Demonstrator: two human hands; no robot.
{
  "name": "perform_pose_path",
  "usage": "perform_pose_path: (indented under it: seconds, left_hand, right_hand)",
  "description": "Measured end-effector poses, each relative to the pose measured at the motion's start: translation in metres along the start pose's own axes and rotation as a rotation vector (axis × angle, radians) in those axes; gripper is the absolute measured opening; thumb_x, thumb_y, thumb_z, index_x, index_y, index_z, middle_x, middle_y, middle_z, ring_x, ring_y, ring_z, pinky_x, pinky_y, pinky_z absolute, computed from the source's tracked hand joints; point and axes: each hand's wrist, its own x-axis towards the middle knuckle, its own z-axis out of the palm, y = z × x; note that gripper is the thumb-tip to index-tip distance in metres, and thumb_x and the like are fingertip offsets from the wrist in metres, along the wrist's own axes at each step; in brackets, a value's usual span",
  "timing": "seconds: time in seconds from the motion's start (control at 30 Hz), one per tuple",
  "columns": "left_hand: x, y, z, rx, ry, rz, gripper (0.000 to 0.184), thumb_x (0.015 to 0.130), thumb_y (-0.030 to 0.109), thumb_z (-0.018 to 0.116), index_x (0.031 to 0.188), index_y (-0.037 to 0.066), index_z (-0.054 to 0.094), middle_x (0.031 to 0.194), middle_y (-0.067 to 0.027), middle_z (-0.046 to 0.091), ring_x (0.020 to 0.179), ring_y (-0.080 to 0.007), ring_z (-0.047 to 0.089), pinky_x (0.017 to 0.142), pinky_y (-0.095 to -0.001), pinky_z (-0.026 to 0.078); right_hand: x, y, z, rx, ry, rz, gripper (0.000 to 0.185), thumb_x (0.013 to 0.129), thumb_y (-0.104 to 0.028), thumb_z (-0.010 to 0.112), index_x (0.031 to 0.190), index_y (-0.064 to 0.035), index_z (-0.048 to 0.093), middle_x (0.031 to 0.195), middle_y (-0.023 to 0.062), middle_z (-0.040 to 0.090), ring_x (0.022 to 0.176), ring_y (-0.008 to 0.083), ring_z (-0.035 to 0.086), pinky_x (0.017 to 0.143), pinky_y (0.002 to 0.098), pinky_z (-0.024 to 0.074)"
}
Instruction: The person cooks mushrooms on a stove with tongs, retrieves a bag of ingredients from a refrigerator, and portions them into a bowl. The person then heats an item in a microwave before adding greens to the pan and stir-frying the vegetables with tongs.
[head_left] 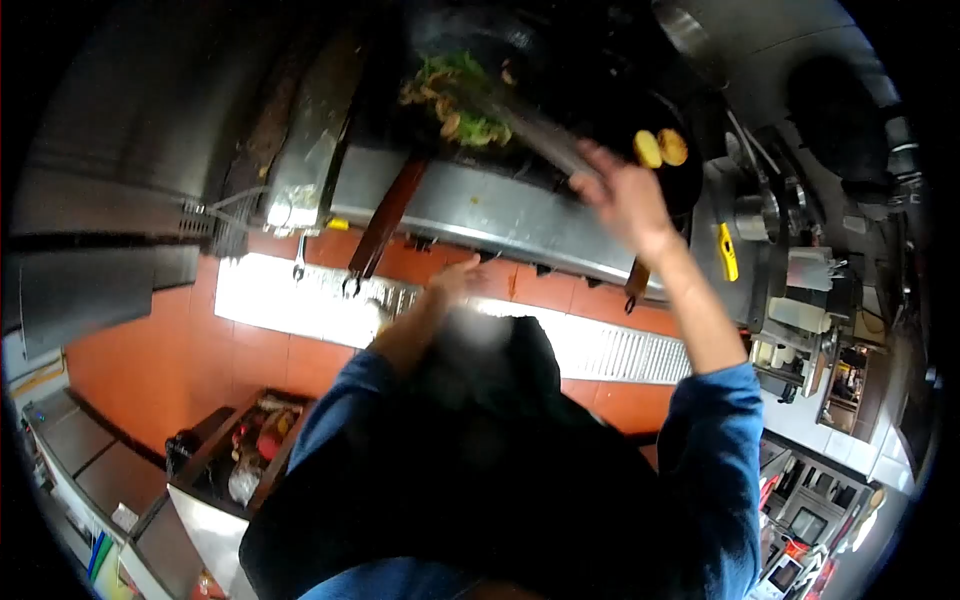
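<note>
My right hand [625, 200] is closed round the near end of a long metal utensil [545, 138]. The utensil's far end reaches into green and brown food [460, 105] in a dark pan on the stove. A brown wooden handle [392, 215] sticks out from that pan over the stove's metal edge. My left hand [457, 280] hangs below the stove edge, right of this handle and apart from it, its fingers spread and nothing in them. Two yellow pieces of food [660, 148] lie in a second dark pan, beyond my right hand.
The stove's metal front edge [480, 215] runs across the view. A yellow-handled tool [727, 252] lies on the right counter near metal pots [755, 217]. A metal floor grate [640, 355] crosses the orange floor. An open box of items [262, 445] stands at lower left.
</note>
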Motion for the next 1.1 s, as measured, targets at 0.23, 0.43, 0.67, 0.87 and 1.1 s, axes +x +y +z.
perform_pose_path:
  seconds: [0.23, 0.43, 0.67, 0.87, 1.1]
  left_hand:
    - [0.058, -0.009, 0.001, 0.109, 0.32, 0.282, 0.044, 0.086, 0.034, 0.05, 0.111, -0.002, 0.047, 0.106, -0.0133, 0.055, 0.094, -0.0202, 0.054, 0.079, -0.0363, 0.046]
    - [0.116, -0.025, -0.05, 0.452, 0.753, 0.564, 0.046, 0.086, 0.034, 0.051, 0.112, -0.004, 0.047, 0.107, -0.0094, 0.053, 0.097, -0.0147, 0.05, 0.08, -0.0295, 0.044]
    - [-0.083, -0.012, -0.047, 0.149, 0.437, 0.452, 0.032, 0.084, 0.026, 0.053, 0.106, 0.003, 0.05, 0.098, -0.0182, 0.057, 0.089, -0.0297, 0.059, 0.073, -0.0408, 0.05]
    - [-0.274, -0.026, -0.048, 0.052, 0.672, 0.785, 0.035, 0.085, 0.018, 0.052, 0.109, -0.005, 0.044, 0.089, -0.0199, 0.056, 0.078, -0.0357, 0.06, 0.068, -0.0433, 0.053]
    - [-0.311, -0.038, -0.04, 0.038, 0.672, 0.765, 0.033, 0.086, 0.02, 0.051, 0.107, -0.005, 0.045, 0.092, -0.0184, 0.057, 0.081, -0.0333, 0.059, 0.073, -0.0433, 0.05]
  right_hand:
    - [0.023, 0.027, -0.001, -0.365, 0.272, -0.385, 0.033, 0.08, -0.016, 0.058, 0.111, -0.0047, 0.054, 0.088, 0.0194, 0.06, 0.074, 0.0353, 0.058, 0.067, 0.0373, 0.0475]
    - [0.055, 0.059, 0.009, -0.336, 0.307, -0.427, 0.035, 0.082, -0.02, 0.056, 0.111, -0.0006, 0.053, 0.089, 0.0228, 0.059, 0.077, 0.037, 0.058, 0.067, 0.0374, 0.0467]
    - [0.027, 0.001, 0.025, -0.422, 0.232, -0.446, 0.039, 0.081, -0.023, 0.056, 0.114, -0.0023, 0.051, 0.092, 0.0229, 0.059, 0.077, 0.0366, 0.058, 0.068, 0.0414, 0.0475]
    - [0.051, 0.03, 0.015, -0.267, 0.425, -0.326, 0.028, 0.081, -0.016, 0.056, 0.106, -0.0051, 0.056, 0.082, 0.0199, 0.061, 0.074, 0.0369, 0.058, 0.064, 0.0421, 0.0469]
    - [0.029, 0.018, 0.026, -0.355, 0.338, -0.275, 0.032, 0.081, -0.017, 0.055, 0.11, -0.0037, 0.053, 0.078, 0.0216, 0.06, 0.073, 0.0386, 0.057, 0.066, 0.0436, 0.0461]
